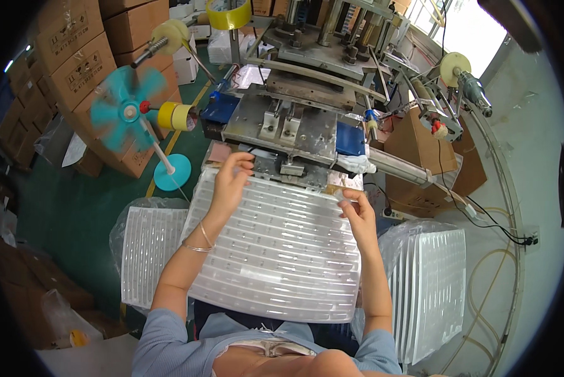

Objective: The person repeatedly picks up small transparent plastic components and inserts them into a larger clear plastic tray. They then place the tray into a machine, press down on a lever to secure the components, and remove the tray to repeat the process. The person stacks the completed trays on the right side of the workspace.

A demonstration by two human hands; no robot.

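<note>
Tray (275,308): in the middle of the frame, between both forearms; white, ribbed in rows, with the top edge just below the machine and the lower edge over the lap.
Left hand (233,176): left of centre, above the upper left part of the tray; bent at the fingers and turned rightward. Cannot tell how wide the grip is, or whether anything small is held.
Right hand (359,208): right of centre, by the tray's upper right corner; loosely curled, with thumb and forefinger close together. Cannot tell whether closed on anything.
Machine (282,135): top centre, metal, with blue pads (351,138) at either side.
Fan (130,112): upper left, teal, blurred at the blades.
Tape rolls (175,117): upper left and top, yellow.
Stacked trays (432,283): lower right, tilted on edge; more at lower left, partly inside clear plastic.
Boxes (81,69): piled at upper left, brown cardboard.
Bangle (199,249): around the left wrist.
</note>
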